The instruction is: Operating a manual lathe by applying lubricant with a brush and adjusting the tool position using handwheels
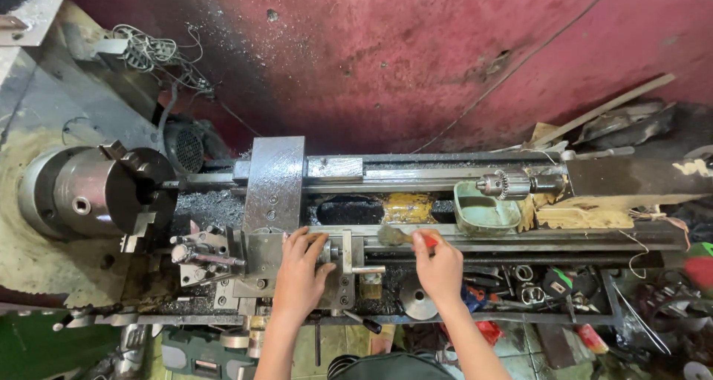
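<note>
From my remote seat I look straight down on a metal lathe (445, 174) with a red wall beyond it. My left hand (299, 272) lies flat on the carriage (273, 202), fingers spread and loosely curled over the top of the cross slide, clamped on nothing that I can see. My right hand (440, 265) is closed around a brush with a red handle (429, 240); its grey bristle head (391, 235) points toward nine o'clock and rests on the front bed way, just beside the left hand's fingertips.

At nine o'clock from the left hand stands the tool post (202, 255), and further out the same way the three-jaw chuck (111, 191), its jaws holding no workpiece that I can see. At two o'clock from the right hand a green tray (484, 213) sits on the bed, and touching its far rim is the drill chuck (505, 183) on the tailstock. Metal chips (208, 205) litter the bed between chuck and carriage. At four o'clock from the right hand, loose tools and rings (531, 285) lie in the lower trough.
</note>
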